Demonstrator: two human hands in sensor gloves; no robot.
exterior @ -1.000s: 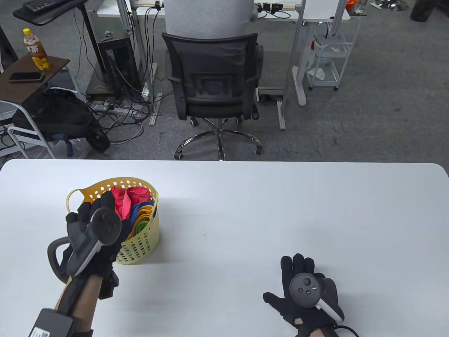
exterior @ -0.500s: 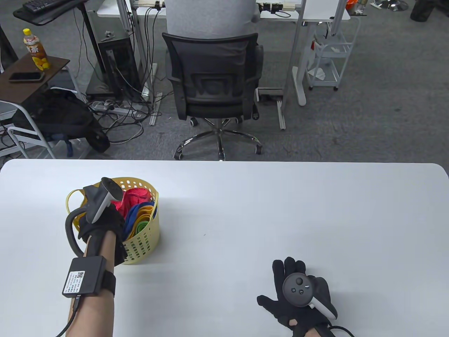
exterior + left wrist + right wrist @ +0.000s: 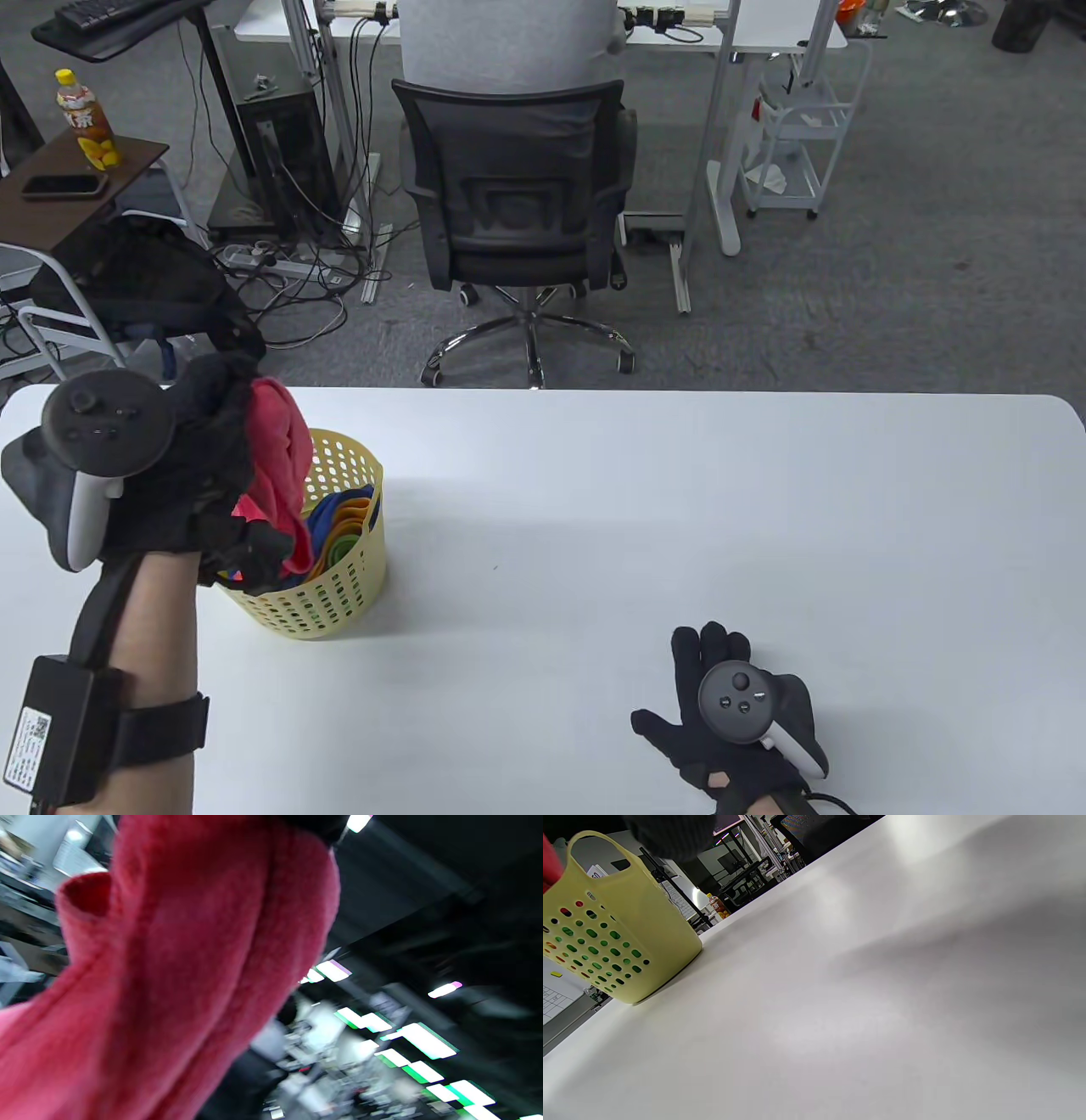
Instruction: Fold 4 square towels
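My left hand grips a red towel and holds it raised above the yellow perforated basket at the table's left. The towel hangs down from the fingers, its lower end still at the basket's mouth. It fills the left wrist view. Blue, orange and green towels stay rolled inside the basket. My right hand rests flat and empty on the white table near the front right, fingers spread. The basket also shows in the right wrist view.
A black office chair stands beyond the table's far edge. A side table with a bottle and a phone is at the far left. The basket sits near the table's left edge.
My left hand reached into the basket, took hold of the red towel and lifted it up and to the left. My right hand stayed resting on the table.
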